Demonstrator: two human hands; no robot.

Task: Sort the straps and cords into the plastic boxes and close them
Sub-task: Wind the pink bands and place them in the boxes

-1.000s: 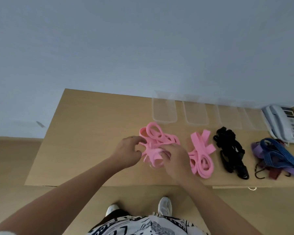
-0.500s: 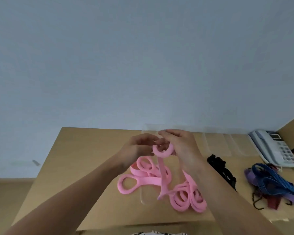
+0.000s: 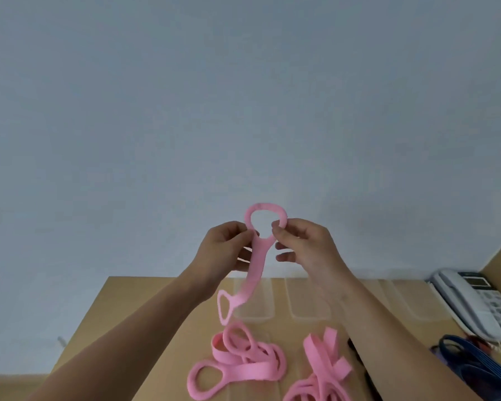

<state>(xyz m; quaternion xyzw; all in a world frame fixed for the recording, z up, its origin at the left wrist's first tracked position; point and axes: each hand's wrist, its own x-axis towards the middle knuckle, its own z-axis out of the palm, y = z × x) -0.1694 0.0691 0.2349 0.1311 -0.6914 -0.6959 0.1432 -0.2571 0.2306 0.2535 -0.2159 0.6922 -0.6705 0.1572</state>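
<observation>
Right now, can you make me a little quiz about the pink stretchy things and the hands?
1. True or false: both hands hold the lifted pink strap by its top loop.
2. Where does its lower loop hang? A) inside a box B) in the air above the pink pile C) on the telephone
3. Fill in: the clear plastic boxes at the back of the table hold ___ straps.

Key: 1 true: left hand, right hand. 2 B. 3 no.
</observation>
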